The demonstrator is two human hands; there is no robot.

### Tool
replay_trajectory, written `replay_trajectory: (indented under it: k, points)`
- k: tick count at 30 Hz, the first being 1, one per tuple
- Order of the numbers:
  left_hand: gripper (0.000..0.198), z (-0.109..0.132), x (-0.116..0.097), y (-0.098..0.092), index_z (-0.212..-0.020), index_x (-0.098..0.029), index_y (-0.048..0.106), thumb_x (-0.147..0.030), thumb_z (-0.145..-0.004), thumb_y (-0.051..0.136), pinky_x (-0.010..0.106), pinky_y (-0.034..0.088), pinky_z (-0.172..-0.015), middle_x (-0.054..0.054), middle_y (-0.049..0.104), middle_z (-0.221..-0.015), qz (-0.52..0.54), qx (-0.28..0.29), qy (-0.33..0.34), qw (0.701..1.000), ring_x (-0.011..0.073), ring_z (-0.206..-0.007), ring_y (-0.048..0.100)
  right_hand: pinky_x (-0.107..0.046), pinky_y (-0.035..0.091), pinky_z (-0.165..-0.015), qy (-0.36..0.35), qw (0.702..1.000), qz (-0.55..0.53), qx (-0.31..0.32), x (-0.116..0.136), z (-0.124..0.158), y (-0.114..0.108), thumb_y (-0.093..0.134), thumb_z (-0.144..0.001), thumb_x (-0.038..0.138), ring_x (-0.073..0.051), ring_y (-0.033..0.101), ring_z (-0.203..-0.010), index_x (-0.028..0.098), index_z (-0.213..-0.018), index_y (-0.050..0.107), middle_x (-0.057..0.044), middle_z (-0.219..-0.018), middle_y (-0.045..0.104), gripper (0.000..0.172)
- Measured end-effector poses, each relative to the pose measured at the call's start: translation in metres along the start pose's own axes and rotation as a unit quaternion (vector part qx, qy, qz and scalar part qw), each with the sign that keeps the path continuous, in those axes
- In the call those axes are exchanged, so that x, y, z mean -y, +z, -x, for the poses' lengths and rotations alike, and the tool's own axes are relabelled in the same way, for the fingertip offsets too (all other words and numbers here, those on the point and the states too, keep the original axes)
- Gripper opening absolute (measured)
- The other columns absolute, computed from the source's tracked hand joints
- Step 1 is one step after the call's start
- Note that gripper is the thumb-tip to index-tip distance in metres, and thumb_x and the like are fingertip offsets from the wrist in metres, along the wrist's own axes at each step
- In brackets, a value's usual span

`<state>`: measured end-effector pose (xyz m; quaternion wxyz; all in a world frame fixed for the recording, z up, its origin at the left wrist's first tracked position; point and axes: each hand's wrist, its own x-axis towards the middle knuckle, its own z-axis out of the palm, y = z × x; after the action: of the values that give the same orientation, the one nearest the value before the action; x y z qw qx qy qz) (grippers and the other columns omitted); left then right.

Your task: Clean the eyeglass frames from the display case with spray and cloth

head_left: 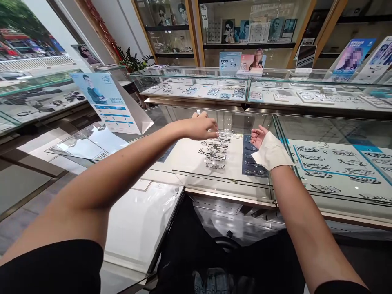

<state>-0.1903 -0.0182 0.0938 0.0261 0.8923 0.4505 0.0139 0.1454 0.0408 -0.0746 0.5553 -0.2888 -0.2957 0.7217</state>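
Note:
My left hand reaches out over the glass display case. Its fingers are bent and pressed together just above a row of thin-framed eyeglasses on a white tray. What they pinch, if anything, I cannot make out. My right hand is a little to the right, palm turned up and fingers loosely curled. A white cloth is wrapped over its palm and wrist. Beneath this hand lies a dark blue tray with more frames.
A folded paper sign stands on the case top at the left. More trays of eyeglasses fill the case to the right. Further glass counters and wall shelves stand behind. A white counter surface lies low on the left.

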Motion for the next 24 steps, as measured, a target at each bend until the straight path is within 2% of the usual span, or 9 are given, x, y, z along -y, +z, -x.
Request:
replay_trajectory:
  k: [4, 9, 13, 16, 20, 24]
  points:
    - [0.049, -0.059, 0.020, 0.030, -0.109, -0.018, 0.083, -0.056, -0.108, 0.051, 0.063, 0.036, -0.122, 0.014, 0.072, -0.140, 0.024, -0.014, 0.021, 0.999, 0.0420, -0.134, 0.053, -0.027, 0.052, -0.055, 0.018, 1.000, 0.008, 0.020, 0.001, -0.007, 0.000, 0.078, -0.104, 0.051, -0.013, 0.056, -0.056, 0.024, -0.086, 0.066, 0.002, -0.062, 0.059, 0.034]
    - [0.050, -0.102, 0.037, 0.065, -0.107, -0.015, 0.081, -0.044, -0.108, 0.041, 0.066, 0.035, -0.120, 0.017, 0.072, -0.140, 0.033, -0.015, -0.001, 0.999, 0.0439, -0.133, 0.052, -0.027, 0.054, -0.058, 0.048, 0.998, 0.024, 0.044, 0.004, -0.012, -0.001, 0.076, -0.105, 0.054, -0.014, 0.057, -0.057, 0.024, -0.088, 0.066, 0.002, -0.064, 0.060, 0.035]
    - [0.056, -0.120, 0.049, 0.085, -0.103, -0.014, 0.081, -0.045, -0.109, 0.035, 0.068, 0.033, -0.119, 0.018, 0.071, -0.148, 0.026, 0.003, -0.001, 1.000, 0.0465, -0.136, 0.049, -0.027, 0.054, -0.059, 0.052, 0.998, 0.005, 0.038, 0.006, -0.009, 0.003, 0.067, -0.111, 0.049, -0.014, 0.056, -0.057, 0.023, -0.090, 0.068, 0.001, -0.064, 0.061, 0.034]
    - [0.056, -0.129, 0.056, 0.094, -0.104, -0.015, 0.082, -0.047, -0.109, 0.037, 0.068, 0.032, -0.119, 0.017, 0.071, -0.149, 0.032, 0.016, -0.005, 0.999, 0.0454, -0.136, 0.049, -0.027, 0.054, -0.059, 0.049, 0.998, 0.004, 0.036, 0.005, -0.006, 0.006, 0.063, -0.113, 0.047, -0.014, 0.057, -0.058, 0.022, -0.090, 0.068, 0.001, -0.065, 0.062, 0.034]
    - [0.054, -0.134, 0.059, 0.101, -0.105, -0.017, 0.084, -0.048, -0.108, 0.039, 0.067, 0.031, -0.121, 0.017, 0.072, -0.149, 0.034, 0.030, -0.006, 0.999, 0.0437, -0.135, 0.049, -0.026, 0.054, -0.061, 0.043, 0.998, 0.017, 0.045, 0.005, -0.006, 0.007, 0.067, -0.111, 0.051, -0.013, 0.057, -0.059, 0.024, -0.091, 0.064, 0.002, -0.066, 0.061, 0.034]
    - [0.056, -0.134, 0.058, 0.102, -0.117, -0.017, 0.084, -0.046, -0.107, 0.037, 0.068, 0.031, -0.121, 0.017, 0.073, -0.149, 0.020, 0.041, -0.014, 0.999, 0.0428, -0.134, 0.049, -0.026, 0.053, -0.060, 0.049, 0.997, 0.023, 0.055, 0.005, -0.008, 0.006, 0.072, -0.109, 0.054, -0.013, 0.055, -0.058, 0.025, -0.090, 0.064, 0.003, -0.066, 0.059, 0.035]
